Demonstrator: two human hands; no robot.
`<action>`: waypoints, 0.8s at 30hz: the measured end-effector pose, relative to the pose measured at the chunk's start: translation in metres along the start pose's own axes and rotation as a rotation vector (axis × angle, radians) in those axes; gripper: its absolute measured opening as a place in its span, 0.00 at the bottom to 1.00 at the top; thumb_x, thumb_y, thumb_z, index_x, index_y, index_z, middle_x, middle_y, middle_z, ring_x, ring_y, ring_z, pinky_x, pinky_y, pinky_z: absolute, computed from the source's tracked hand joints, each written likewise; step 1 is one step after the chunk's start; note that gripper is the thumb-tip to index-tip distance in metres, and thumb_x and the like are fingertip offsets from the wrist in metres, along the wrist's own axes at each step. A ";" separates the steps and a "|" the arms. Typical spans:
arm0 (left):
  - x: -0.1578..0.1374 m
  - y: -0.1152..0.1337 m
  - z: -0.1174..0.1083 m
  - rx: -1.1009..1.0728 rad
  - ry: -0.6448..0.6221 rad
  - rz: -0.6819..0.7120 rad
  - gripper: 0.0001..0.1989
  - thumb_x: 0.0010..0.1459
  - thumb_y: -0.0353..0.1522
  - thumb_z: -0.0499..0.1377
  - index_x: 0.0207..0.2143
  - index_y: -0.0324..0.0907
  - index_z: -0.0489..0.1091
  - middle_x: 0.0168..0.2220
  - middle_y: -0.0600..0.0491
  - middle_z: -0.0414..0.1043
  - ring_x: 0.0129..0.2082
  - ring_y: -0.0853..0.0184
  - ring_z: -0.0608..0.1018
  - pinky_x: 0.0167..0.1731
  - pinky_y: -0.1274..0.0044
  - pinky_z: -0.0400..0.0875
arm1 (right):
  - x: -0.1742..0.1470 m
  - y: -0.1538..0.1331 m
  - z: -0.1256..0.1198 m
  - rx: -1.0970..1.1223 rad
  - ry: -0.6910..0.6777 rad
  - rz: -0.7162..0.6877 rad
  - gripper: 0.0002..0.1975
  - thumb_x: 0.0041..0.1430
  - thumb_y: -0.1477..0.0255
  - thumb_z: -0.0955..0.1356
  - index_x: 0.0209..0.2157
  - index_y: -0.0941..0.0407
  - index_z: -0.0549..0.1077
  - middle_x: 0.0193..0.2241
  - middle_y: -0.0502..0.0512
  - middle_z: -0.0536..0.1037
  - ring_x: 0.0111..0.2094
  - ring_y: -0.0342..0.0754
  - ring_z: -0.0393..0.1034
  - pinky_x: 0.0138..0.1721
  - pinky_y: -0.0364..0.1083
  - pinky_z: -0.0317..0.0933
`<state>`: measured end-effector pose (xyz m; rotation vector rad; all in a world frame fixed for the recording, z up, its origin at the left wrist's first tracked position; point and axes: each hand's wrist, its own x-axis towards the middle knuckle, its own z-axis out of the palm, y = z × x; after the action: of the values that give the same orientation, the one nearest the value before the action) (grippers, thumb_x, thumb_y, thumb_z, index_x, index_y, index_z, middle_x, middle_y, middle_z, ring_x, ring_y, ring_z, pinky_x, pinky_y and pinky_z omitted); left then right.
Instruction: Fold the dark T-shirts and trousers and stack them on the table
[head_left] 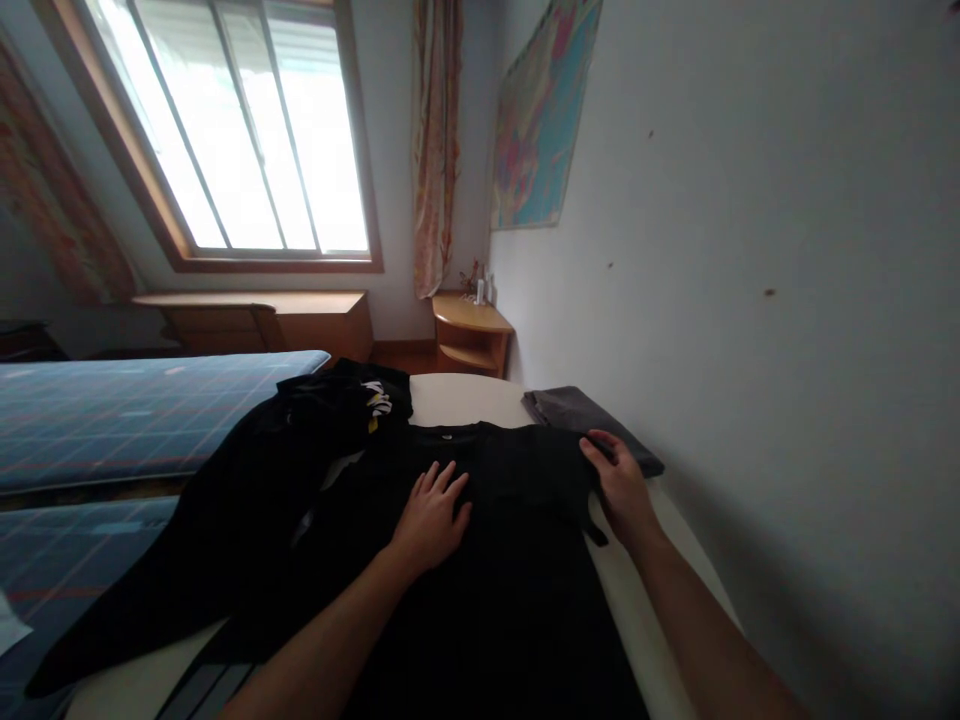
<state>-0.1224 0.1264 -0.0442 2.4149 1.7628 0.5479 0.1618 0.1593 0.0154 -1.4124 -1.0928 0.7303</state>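
Observation:
A black T-shirt [510, 560] lies spread on a pale table [450, 397], its collar toward the far side. Flat on its upper chest rests my left hand [435, 518], fingers spread. At the shirt's right sleeve, my right hand [621, 490] pinches the cloth between thumb and fingers. Just beyond that hand sits a folded dark grey garment [574, 407] by the wall. To the left, a heap of black clothing [247, 490] with a white and yellow print is bunched up and hangs over the table's edge.
Two blue plaid mattresses [150, 405] lie left of the table. A wooden desk [322, 302] stands below the window, and a small corner shelf [472, 315] holds a few small items. The white wall [720, 300] runs close along the right side.

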 end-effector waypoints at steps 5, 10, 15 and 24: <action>-0.001 0.002 -0.004 0.000 -0.026 0.018 0.27 0.65 0.41 0.53 0.65 0.47 0.61 0.69 0.48 0.54 0.69 0.48 0.53 0.65 0.56 0.51 | 0.011 0.009 -0.011 0.318 0.053 0.068 0.39 0.47 0.57 0.73 0.59 0.50 0.62 0.43 0.54 0.81 0.40 0.57 0.78 0.39 0.54 0.76; -0.003 0.007 -0.006 -0.018 -0.063 0.092 0.31 0.63 0.45 0.55 0.67 0.52 0.58 0.70 0.49 0.50 0.70 0.46 0.49 0.65 0.53 0.50 | 0.016 0.013 -0.012 0.305 0.016 -0.004 0.42 0.48 0.56 0.73 0.64 0.49 0.59 0.49 0.56 0.79 0.45 0.57 0.77 0.43 0.55 0.75; -0.002 0.009 -0.005 -0.005 -0.050 0.071 0.31 0.63 0.47 0.55 0.66 0.53 0.58 0.71 0.49 0.49 0.70 0.45 0.48 0.65 0.52 0.49 | 0.007 0.010 0.002 0.154 -0.041 -0.109 0.33 0.51 0.58 0.71 0.57 0.55 0.68 0.54 0.61 0.75 0.52 0.56 0.73 0.53 0.55 0.69; 0.000 0.006 -0.002 -0.042 -0.019 0.036 0.31 0.65 0.41 0.52 0.68 0.42 0.56 0.69 0.47 0.54 0.69 0.49 0.53 0.66 0.56 0.51 | -0.045 0.004 0.049 0.079 -0.463 -0.258 0.29 0.60 0.61 0.67 0.61 0.50 0.60 0.60 0.61 0.68 0.53 0.51 0.72 0.56 0.55 0.66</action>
<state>-0.1177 0.1241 -0.0408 2.4199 1.6856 0.5580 0.1016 0.1376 -0.0032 -1.0312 -1.5528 0.9239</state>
